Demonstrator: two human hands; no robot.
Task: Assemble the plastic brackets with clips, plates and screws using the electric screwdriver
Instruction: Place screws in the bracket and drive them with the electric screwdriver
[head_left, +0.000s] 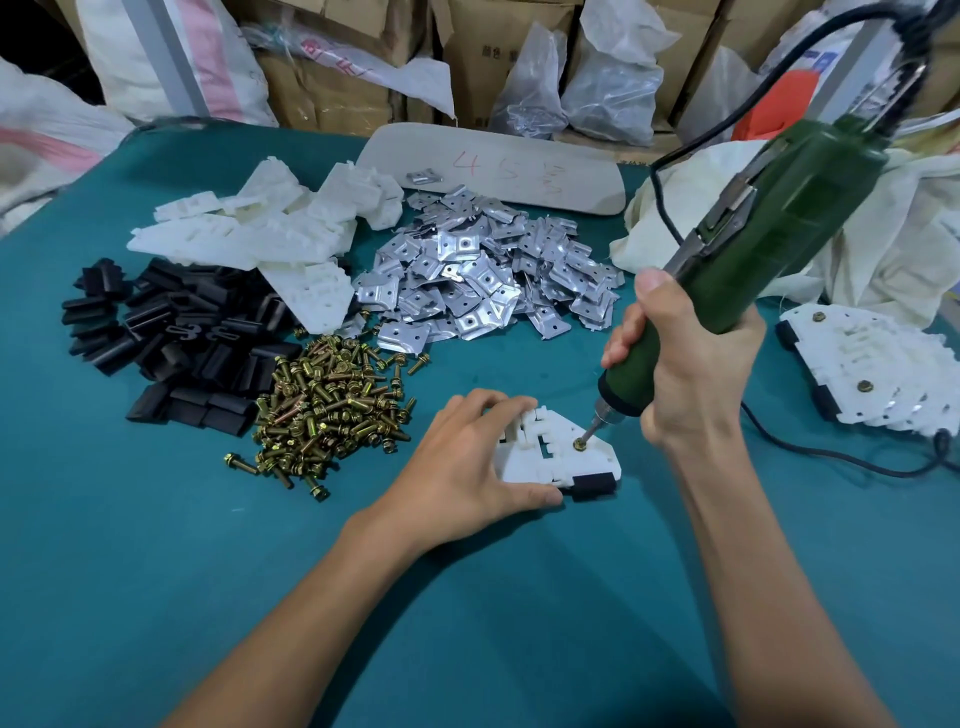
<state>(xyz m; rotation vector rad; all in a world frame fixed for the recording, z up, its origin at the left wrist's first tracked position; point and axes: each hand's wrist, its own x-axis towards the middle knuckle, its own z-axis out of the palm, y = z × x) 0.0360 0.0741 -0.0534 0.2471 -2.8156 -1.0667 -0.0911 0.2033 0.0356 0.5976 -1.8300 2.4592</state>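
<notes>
Right hand (691, 364) was wrapped tight round the smooth dark-green cylindrical electric screwdriver (769, 234). Its long axis was tilted, cord end toward 1 o'clock, bit down on the brass hex screw (578, 444) in the white ribbed triangular plastic bracket (566, 460). Left hand (467, 457) held the bracket's 9 o'clock end between thumb and arched fingers on the teal felt table (156, 545). A brass screw heap (327, 410) lay near at 9 o'clock, with open felt toward 6 o'clock.

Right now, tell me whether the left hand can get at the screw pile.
Probably yes. The screw pile lies just left of the left hand, with only bare table between. But that hand holds the bracket under the screwdriver, so it must let go first.
</notes>
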